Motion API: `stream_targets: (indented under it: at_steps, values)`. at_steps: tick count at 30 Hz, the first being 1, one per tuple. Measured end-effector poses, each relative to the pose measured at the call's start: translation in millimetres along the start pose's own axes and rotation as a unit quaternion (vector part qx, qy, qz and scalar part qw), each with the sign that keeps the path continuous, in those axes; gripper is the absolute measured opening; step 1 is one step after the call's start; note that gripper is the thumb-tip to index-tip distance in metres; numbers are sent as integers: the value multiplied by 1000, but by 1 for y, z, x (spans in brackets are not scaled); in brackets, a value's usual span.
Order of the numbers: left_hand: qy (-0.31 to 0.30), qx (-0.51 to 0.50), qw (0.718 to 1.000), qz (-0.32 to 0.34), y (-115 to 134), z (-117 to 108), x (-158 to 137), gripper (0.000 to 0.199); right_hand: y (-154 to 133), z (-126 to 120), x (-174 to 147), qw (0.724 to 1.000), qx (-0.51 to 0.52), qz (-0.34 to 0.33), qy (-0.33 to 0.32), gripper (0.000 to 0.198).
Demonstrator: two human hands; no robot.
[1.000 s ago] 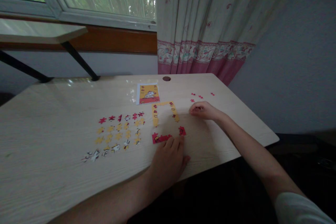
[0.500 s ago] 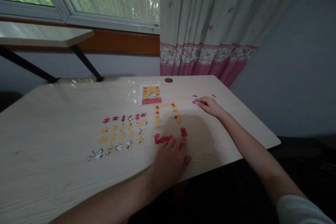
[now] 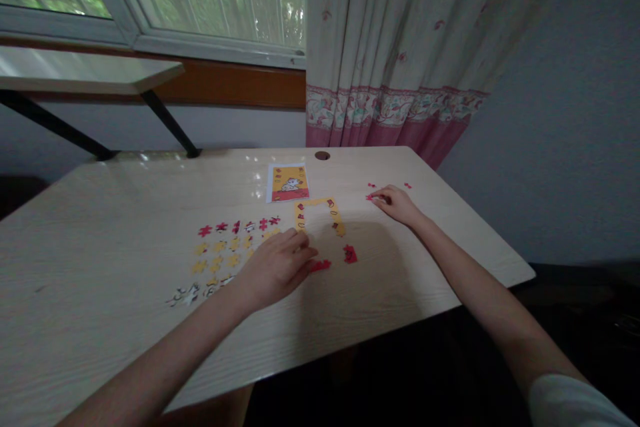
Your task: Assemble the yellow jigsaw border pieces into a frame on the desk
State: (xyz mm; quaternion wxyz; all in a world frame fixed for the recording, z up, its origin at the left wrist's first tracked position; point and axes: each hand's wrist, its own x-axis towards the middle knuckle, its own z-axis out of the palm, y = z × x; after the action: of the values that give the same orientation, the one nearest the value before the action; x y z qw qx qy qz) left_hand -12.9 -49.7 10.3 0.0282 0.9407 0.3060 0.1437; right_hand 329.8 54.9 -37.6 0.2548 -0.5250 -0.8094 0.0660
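My left hand (image 3: 280, 265) is over the left side of a partly assembled jigsaw border, fingers loosely bent and a little apart, with no piece visible in them. It hides part of a red bottom strip (image 3: 321, 266). The yellow upper edge (image 3: 315, 202) of the border lies beyond it. At the far right of the table, my right hand (image 3: 399, 204) has thumb and forefinger drawn together at a red puzzle piece (image 3: 369, 197). Two more red bits, a near one (image 3: 372, 185) and a farther one (image 3: 408, 185), lie beside that hand. A separate red corner section (image 3: 350, 254) sits at the border's lower right.
Rows of loose pieces lie on the left, red ones (image 3: 205, 231) at the top, yellow ones (image 3: 200, 267) in the middle, white ones (image 3: 189, 294) lowest. A picture card (image 3: 289, 183) lies behind the border. A raised shelf (image 3: 90, 73) overhangs the table's back left.
My left hand has moved left and slightly up from the red bottom strip, uncovering the strip's right end and the red corner section. My right hand stays by the red pieces, its fingers more curled.
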Motion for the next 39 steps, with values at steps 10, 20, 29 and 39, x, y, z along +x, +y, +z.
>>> stream_targets:
  at_steps: [10, 20, 29, 39]
  values:
    - [-2, 14, 1000, -13, -21, 4, -12, 29, -6, -2, 1, 999, -4, 31, 16, 22]
    - [-3, 12, 1000, 0, -16, 1, -9, 30, -6, 1, 1, 998, 19, 52, 19, 24]
    - [7, 23, 1000, 8, -17, 3, -10, 27, 1, -8, -1, 998, 36, 56, -7, 27]
    - [24, 13, 999, 28, -17, 7, -10, 25, -9, -3, 2, 999, 16, 44, 0, 25]
